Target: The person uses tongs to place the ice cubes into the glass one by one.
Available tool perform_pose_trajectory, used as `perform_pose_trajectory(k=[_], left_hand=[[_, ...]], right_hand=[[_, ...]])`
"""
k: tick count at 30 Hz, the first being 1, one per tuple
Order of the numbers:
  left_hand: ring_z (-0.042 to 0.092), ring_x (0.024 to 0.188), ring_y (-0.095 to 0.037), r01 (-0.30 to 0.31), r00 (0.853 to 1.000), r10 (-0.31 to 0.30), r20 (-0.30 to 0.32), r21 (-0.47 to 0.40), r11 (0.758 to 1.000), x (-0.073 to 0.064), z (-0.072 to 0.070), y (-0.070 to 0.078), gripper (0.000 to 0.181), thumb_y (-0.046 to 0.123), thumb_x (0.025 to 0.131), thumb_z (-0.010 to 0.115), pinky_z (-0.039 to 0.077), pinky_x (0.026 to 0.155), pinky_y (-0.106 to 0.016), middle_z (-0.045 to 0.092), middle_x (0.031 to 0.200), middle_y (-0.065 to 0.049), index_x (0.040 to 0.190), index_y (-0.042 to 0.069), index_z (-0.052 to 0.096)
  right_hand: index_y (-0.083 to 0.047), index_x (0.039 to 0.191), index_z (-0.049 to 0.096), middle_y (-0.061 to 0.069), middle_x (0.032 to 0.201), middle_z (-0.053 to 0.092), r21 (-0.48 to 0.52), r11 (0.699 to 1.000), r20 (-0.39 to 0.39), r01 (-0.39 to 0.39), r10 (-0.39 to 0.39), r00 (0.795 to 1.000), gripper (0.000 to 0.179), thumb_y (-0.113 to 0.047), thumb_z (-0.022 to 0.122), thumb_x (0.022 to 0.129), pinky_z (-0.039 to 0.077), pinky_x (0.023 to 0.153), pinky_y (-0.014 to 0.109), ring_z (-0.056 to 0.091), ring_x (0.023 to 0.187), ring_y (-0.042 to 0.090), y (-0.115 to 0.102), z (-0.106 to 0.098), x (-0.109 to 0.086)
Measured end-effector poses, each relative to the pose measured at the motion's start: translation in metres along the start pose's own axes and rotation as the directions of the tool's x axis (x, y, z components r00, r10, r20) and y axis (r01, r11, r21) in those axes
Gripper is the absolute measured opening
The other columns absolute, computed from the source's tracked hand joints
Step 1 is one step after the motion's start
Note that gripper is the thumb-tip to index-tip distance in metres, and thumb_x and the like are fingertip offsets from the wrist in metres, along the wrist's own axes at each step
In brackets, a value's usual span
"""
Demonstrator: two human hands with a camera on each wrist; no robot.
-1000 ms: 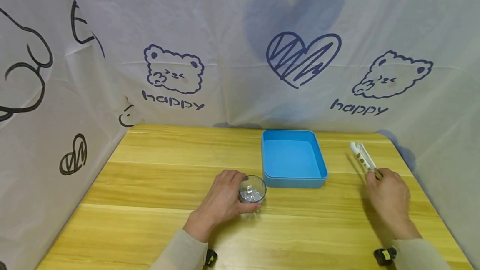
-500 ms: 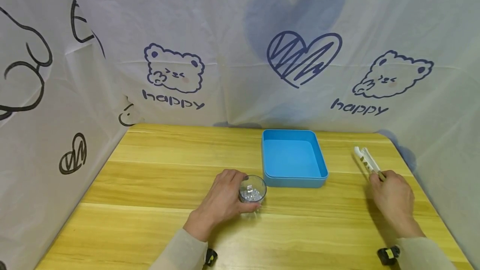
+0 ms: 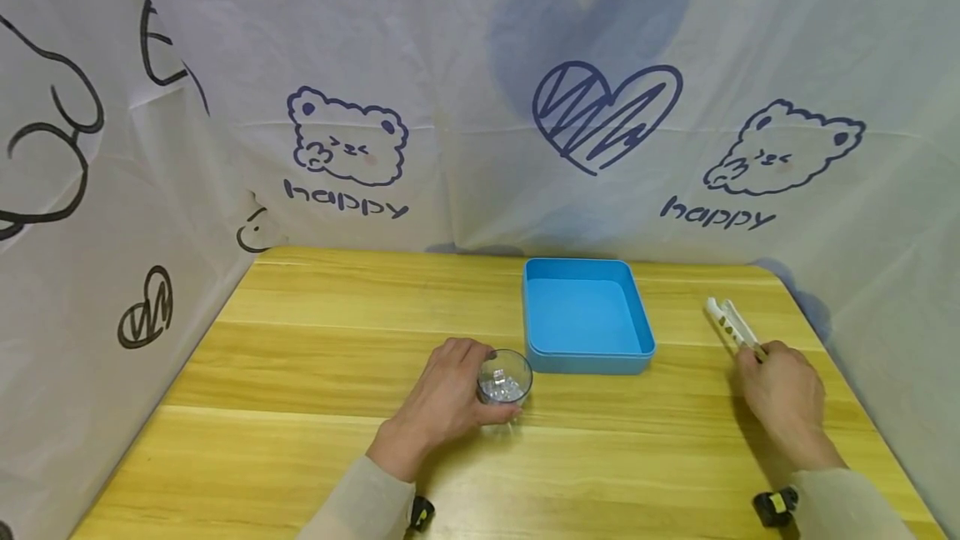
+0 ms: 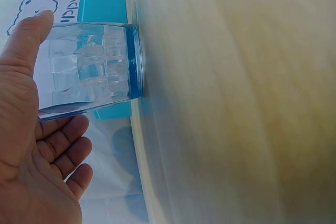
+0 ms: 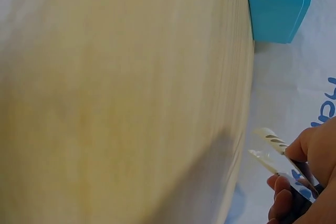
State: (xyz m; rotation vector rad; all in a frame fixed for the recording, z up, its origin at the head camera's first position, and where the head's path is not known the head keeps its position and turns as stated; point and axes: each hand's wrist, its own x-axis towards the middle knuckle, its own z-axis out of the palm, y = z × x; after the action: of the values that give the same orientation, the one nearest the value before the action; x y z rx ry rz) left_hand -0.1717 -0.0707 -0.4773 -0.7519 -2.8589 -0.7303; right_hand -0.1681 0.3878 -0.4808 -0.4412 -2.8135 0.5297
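Note:
Thumb and fingers of my left hand hold a clear drinking glass round its side near the rim. Several clear ice-like cubes lie in the bottom of the glass, which stands upright on the table. My right hand, off to the right, grips a pair of white-tipped tongs by the handles. The two tong arms are spread apart and point away from me over the tabletop. In the right wrist view the tong tips are pale with dark slots; part of the handles is hidden by the fingers.
Behind and right of the glass sits a shallow blue square box with no lid on it and a bare floor. The wooden table ends at a white printed curtain at the back and sides.
My right hand and the tongs have shifted slightly right and back towards me, the tips dropping lower in the head view. The left hand and the glass have stayed in place.

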Motion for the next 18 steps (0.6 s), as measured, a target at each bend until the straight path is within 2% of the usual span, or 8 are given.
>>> perform_pose_trajectory(k=[6, 9, 14, 18], left_hand=[[0.057, 0.122, -0.026, 0.001, 1.0, -0.001, -0.002, 0.001, 1.0, -0.0001, 0.0, -0.0004, 0.081, 0.064, 0.077, 0.087, 0.04, 0.117, -0.047, 0.065, 0.122, -0.006, 0.13, 0.007, 0.064], [0.057, 0.123, -0.026, 0.002, 1.0, -0.002, 0.002, -0.003, 1.0, 0.0, -0.0001, -0.0006, 0.08, 0.062, 0.077, 0.087, 0.04, 0.117, -0.047, 0.065, 0.122, -0.006, 0.13, 0.008, 0.064], [0.057, 0.124, -0.027, 0.011, 1.0, -0.01, 0.011, -0.028, 1.0, 0.0005, -0.0004, -0.0003, 0.079, 0.06, 0.077, 0.089, 0.039, 0.118, -0.048, 0.065, 0.123, -0.006, 0.13, 0.007, 0.064], [0.056, 0.124, -0.027, 0.011, 1.0, -0.011, 0.013, -0.033, 0.999, 0.0009, -0.0003, -0.0003, 0.079, 0.058, 0.077, 0.089, 0.04, 0.117, -0.048, 0.065, 0.123, -0.006, 0.13, 0.007, 0.063]], right_hand=[[0.008, 0.088, 0.061, 0.022, 0.07, 0.057, -0.017, 0.999, 0.035, -0.029, 0.03, 0.999, 0.045, -0.03, 0.047, 0.107, 0.038, 0.05, 0.045, 0.054, 0.059, 0.036, 0.0014, -0.0017, -0.0004], [0.006, 0.086, 0.06, 0.02, 0.068, 0.057, -0.031, 0.999, 0.092, -0.041, 0.044, 0.995, 0.047, -0.033, 0.045, 0.108, 0.038, 0.048, 0.044, 0.054, 0.058, 0.034, 0.0024, -0.0024, -0.0009], [0.003, 0.086, 0.058, 0.019, 0.071, 0.06, -0.063, 0.996, 0.213, -0.07, 0.082, 0.974, 0.046, -0.034, 0.041, 0.107, 0.043, 0.049, 0.048, 0.057, 0.061, 0.033, 0.0035, -0.0045, 0.0013], [0.0, 0.085, 0.057, 0.018, 0.071, 0.059, -0.073, 0.994, 0.256, -0.083, 0.099, 0.961, 0.045, -0.036, 0.041, 0.106, 0.043, 0.051, 0.048, 0.057, 0.063, 0.033, 0.0041, -0.0046, 0.0028]])
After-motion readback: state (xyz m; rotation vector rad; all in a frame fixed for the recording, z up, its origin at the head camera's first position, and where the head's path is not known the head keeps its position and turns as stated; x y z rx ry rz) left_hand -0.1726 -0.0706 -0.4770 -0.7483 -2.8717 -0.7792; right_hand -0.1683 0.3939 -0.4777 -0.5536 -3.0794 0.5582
